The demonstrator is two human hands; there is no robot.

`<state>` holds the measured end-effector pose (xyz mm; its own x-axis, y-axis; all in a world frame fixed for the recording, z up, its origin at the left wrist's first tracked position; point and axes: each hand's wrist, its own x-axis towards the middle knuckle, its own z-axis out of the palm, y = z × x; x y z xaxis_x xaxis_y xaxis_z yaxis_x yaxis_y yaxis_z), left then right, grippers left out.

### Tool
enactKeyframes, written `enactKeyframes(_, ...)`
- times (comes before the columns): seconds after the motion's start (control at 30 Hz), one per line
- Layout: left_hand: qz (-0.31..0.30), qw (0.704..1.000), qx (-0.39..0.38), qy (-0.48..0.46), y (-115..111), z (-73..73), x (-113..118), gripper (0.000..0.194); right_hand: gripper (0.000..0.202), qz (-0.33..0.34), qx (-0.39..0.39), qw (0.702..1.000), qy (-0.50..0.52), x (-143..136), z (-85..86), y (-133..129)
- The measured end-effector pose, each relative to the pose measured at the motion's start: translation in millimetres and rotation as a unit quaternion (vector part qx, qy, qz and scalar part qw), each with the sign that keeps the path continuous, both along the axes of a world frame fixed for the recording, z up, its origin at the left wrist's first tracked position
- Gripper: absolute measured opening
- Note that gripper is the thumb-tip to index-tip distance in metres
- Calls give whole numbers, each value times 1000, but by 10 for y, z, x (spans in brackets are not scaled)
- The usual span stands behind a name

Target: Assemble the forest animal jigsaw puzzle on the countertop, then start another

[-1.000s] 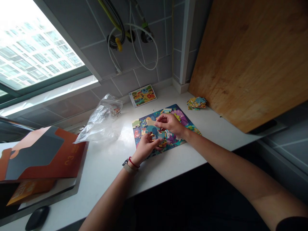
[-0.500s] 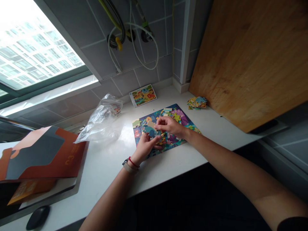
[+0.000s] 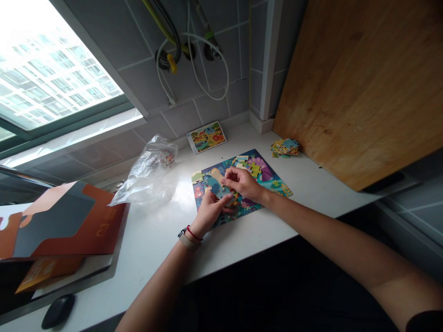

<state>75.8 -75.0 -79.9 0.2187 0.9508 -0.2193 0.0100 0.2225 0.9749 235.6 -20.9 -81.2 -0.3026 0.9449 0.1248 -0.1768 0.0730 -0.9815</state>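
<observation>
My right hand (image 3: pixel 244 184) is closed in a pinch at the right edge of a beige-and-blue jigsaw puzzle piece (image 3: pixel 217 175). Lower left, my left hand (image 3: pixel 212 208) grips the bottom of the blue puzzle part (image 3: pixel 212 185), its thumb pointing right; some of its fingers are hidden. Both hands are over a colourful puzzle board (image 3: pixel 277 184) with a dark blue edge. On the board's far side lie green and pale puzzle pieces (image 3: pixel 255 168), and a light green piece (image 3: pixel 197 177) rests at its left corner.
A pile of puzzle pieces (image 3: pixel 284 147) lies by a leaning wooden board (image 3: pixel 353 92). Behind are a picture card (image 3: pixel 206 137) and a clear plastic bag (image 3: pixel 147 175). At left stand an orange-and-grey box (image 3: pixel 69 221) and a black mouse (image 3: pixel 58 311).
The beige-and-blue piece has tilted slightly between my hands, showing more of its beige strip. Both hands stay almost in place; the whole view has shifted a little.
</observation>
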Motion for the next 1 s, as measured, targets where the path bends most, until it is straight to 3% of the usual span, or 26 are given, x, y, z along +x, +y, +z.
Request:
enactKeyframes(0.4,28,999,27,4,2,0,33,68,44,-20,21,1000,-2,-19,-5,-4)
enactKeyframes(0.57,11,999,39,11,-11,-32,29,63,46,-31,-29,999,33,41,34,34)
enactKeyframes(0.7,-47,997,48,34,-59,-45,21,57,45,-113,-69,988,83,297,152,165)
enactKeyframes(0.83,-74,985,113,107,-126,-57,0,58,40,-203,-26,978,31,673,207,245)
enactKeyframes(0.9,-81,975,152,142,-165,-43,-4,54,37,-162,9,985,-63,844,173,199)
enactKeyframes(1.0,-102,954,207,193,-238,21,6,37,31,-40,42,975,-215,1020,75,49)
